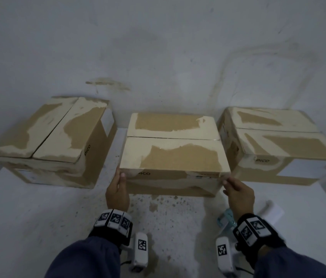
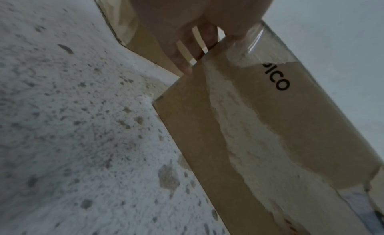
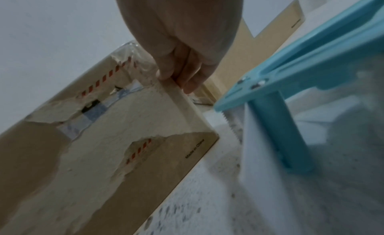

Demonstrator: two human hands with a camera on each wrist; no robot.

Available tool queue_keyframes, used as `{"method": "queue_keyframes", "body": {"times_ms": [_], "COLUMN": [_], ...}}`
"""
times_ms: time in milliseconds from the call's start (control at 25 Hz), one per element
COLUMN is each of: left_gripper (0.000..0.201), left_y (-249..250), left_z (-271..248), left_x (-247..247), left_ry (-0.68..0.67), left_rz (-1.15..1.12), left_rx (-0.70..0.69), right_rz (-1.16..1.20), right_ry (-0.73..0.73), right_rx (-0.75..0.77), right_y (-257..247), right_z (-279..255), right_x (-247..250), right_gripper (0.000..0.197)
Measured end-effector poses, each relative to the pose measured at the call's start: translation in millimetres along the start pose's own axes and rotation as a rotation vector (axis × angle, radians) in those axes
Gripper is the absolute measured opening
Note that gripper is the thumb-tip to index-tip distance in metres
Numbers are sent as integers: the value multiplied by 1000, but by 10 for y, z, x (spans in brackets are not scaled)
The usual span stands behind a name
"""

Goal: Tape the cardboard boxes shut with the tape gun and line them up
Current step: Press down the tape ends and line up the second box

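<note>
Three worn cardboard boxes stand in a row on a white table. The middle box has its flaps down, with a seam across the top. My left hand holds its near left corner, thumb on the front and fingers along the left side of the middle box. My right hand grips the near right corner, and its fingers curl over that edge of the box. The light blue tape gun lies on the table beside my right wrist, its toothed blade end close by. Neither hand touches it.
The left box sits turned at an angle, its top seam slightly gaping. The right box stands close to the middle one against the wall. The stained tabletop stretches between me and the boxes.
</note>
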State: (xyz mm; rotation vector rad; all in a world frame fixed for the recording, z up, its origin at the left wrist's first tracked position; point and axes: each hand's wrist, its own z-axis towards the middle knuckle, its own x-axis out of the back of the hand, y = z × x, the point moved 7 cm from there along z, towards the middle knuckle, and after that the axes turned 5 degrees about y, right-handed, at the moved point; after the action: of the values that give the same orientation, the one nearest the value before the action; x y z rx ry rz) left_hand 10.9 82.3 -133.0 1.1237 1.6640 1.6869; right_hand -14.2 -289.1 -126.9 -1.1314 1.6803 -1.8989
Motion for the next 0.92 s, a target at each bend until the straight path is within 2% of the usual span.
{"method": "queue_keyframes", "body": {"times_ms": [200, 320, 440, 560, 760, 880, 920], "left_gripper": [41, 45, 55, 53, 41, 33, 39], "left_y": [36, 172, 304, 292, 346, 385, 423], "left_z": [-35, -60, -4, 66, 98, 207, 212], "left_x": [6, 14, -40, -109, -46, -25, -32], "left_ry": [0, 21, -9, -39, -97, -134, -157], "left_rz": [-59, -18, 91, 114, 102, 148, 170], "left_rx": [45, 38, 18, 1, 2, -53, -62], "right_rz": [-25, -41, 126, 220, 125, 76, 42], "right_ry": [-18, -27, -95, -190, -151, -129, -130], "right_rx": [0, 6, -67, -98, -51, 5, 24], "right_y": [6, -40, -134, -224, -223, -329, -387], "right_z": [-2, -8, -14, -78, -1, 57, 67], "right_x": [-10, -6, -10, -83, -40, -4, -7], "right_gripper": [29, 30, 40, 31, 23, 35, 40]}}
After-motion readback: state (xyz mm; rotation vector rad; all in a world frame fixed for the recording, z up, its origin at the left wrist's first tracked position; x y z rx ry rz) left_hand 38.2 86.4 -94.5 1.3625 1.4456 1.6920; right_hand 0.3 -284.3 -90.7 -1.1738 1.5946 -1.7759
